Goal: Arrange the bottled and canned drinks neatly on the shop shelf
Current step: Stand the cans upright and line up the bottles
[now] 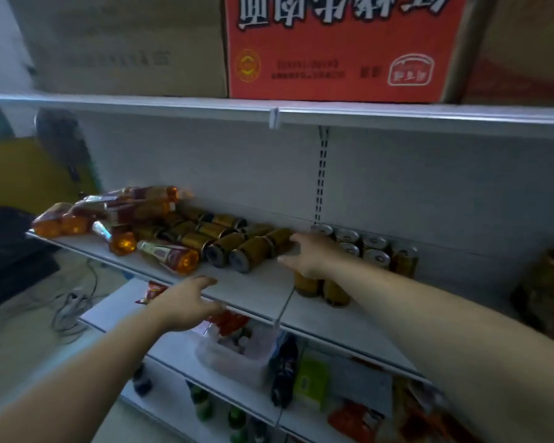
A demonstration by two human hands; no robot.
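White metal shelf (pixel 256 292) carries all the drinks on its middle level, under a red box (pixel 343 49) on the level above. By my reading the job is in its early part, with well under half done. On the left, orange bottles (pixel 131 209) lie in a loose heap on their sides, caps pointing every way; none stands yet. Beside them, gold cans (pixel 224 241) lie in rough rows, ends toward the front edge. Only the right end looks tidy: a small block of upright cans (pixel 376 257) stands close together near the back wall, two more at the front. The right hand (pixel 307 255) reaches over those front cans, fingers and thumb spread toward the nearest lying can; whether it touches is unclear. The left hand (pixel 186 303) hangs at the shelf's front edge, fingers loosely spread, holding nothing. Left to do: stand up the fallen cans, then every bottle.
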